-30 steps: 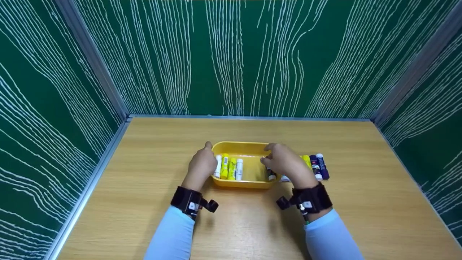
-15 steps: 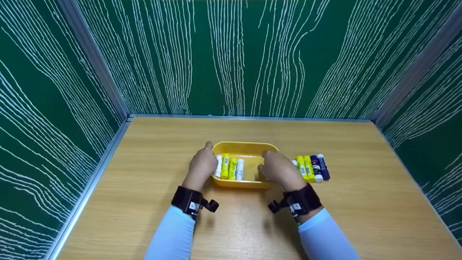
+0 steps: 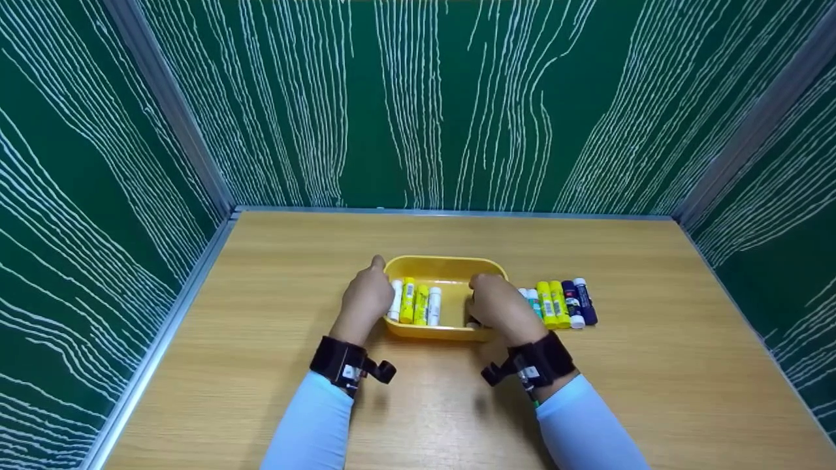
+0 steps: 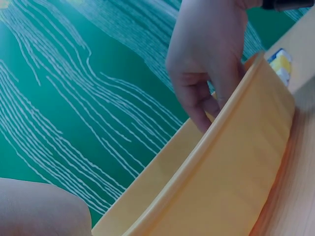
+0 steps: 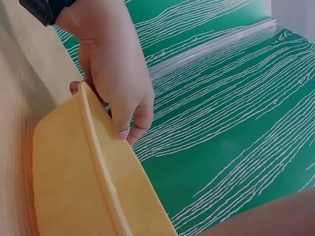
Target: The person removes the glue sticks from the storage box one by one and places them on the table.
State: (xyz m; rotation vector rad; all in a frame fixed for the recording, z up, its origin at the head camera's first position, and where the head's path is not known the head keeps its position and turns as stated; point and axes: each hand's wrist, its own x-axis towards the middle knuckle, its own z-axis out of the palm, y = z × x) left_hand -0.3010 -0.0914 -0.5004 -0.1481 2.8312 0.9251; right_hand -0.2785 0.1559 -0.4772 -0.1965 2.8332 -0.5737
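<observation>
A yellow plastic tray (image 3: 444, 333) stands on the table with several glue sticks inside: a white one (image 3: 395, 300), two yellow ones (image 3: 407, 301) and another white one (image 3: 434, 307), side by side at its left. My left hand (image 3: 368, 296) grips the tray's left rim; in the right wrist view that left hand (image 5: 118, 73) has fingers on both sides of the rim. Inside the right part, my right hand (image 3: 506, 307) pinches a dark glue stick (image 3: 473, 323), mostly hidden beneath it. The left wrist view shows the right hand's fingers (image 4: 199, 110) curled down behind the tray wall.
Right of the tray, several more glue sticks lie in a row on the wooden table (image 3: 418, 405): a teal-labelled one (image 3: 534, 303), yellow ones (image 3: 544, 304) and dark purple ones (image 3: 584, 302). Green walls (image 3: 405, 104) with white lines enclose the table.
My right hand has moved left within the tray, and the dark glue stick under it has shifted left too. More of the row outside shows. The left hand stays on the rim.
</observation>
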